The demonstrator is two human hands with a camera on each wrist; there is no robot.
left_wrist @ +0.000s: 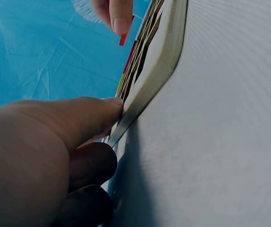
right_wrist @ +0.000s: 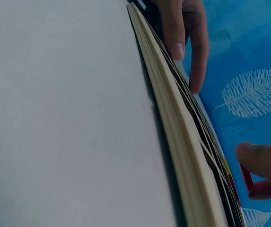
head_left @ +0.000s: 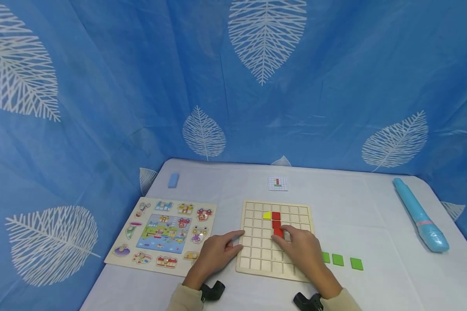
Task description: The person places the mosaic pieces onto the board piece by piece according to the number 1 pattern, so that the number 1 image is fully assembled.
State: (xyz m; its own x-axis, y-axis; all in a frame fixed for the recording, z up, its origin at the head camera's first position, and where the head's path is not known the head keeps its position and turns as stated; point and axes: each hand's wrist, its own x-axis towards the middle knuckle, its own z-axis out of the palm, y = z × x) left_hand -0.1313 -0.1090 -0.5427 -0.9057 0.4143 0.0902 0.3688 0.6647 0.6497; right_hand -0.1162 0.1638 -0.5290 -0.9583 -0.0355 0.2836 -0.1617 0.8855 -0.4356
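Note:
A wooden grid board (head_left: 255, 254) lies flat in front of me. A yellow triangular tile (head_left: 267, 215) and a red square tile (head_left: 276, 216) sit in its upper cells, with another red tile (head_left: 276, 224) below. My right hand (head_left: 302, 250) pinches a further red tile (right_wrist: 246, 180) between thumb and finger, raised over the board in the right wrist view. At the board's left edge my left hand (head_left: 218, 253) rests its thumb and forefinger, fairly straight, against the rim. Several green square tiles (head_left: 337, 259) lie right of the board, one partly hidden by my right hand.
Left of the grid board is a picture puzzle board (head_left: 116, 261) with knobbed pieces. A small pattern card (head_left: 277, 183) lies behind the grid. A blue block (head_left: 173, 180) stands at the back left, and a long blue wrapped object (head_left: 420, 216) lies on the far right.

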